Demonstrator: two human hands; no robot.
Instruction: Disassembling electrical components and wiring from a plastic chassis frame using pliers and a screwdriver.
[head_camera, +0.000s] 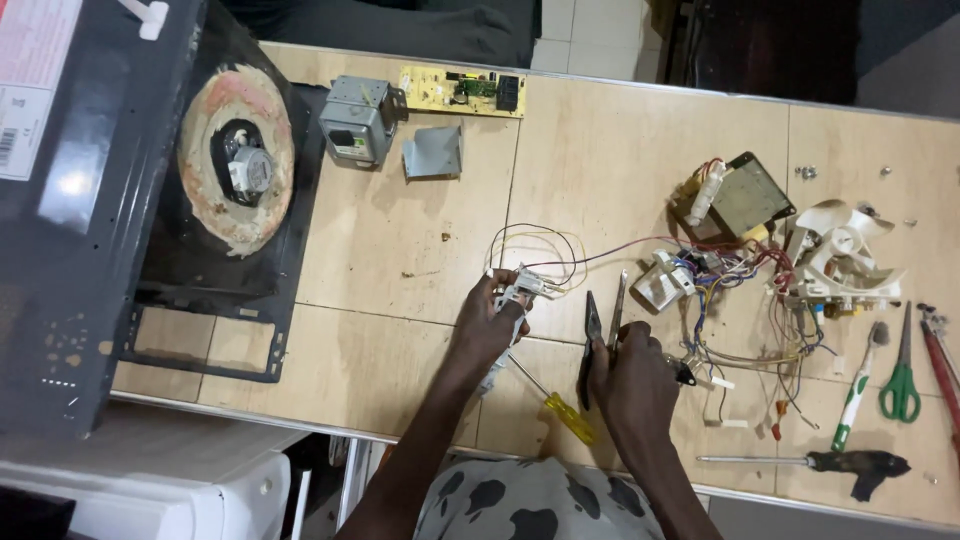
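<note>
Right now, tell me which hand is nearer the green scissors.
Right. The right hand, gripping pliers, sits left of the scissors; the left hand is farther left, holding a white connector.

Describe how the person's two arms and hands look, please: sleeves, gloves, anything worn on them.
Both arms are bare up to the bottom edge of the picture, with no sleeves visible. The left hand and right hand wear no gloves; no rings, watch or bracelet can be seen. Between the arms shows a light garment with dark blotches.

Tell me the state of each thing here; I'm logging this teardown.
Left hand: gripping a white connector block with wires attached.
Right hand: holding pliers, jaws apart.
Microwave casing: opened, rusty inside.
Yellow-handled screwdriver: lying loose.
Green scissors: closed.
Wiring harness: removed, tangled.
</note>
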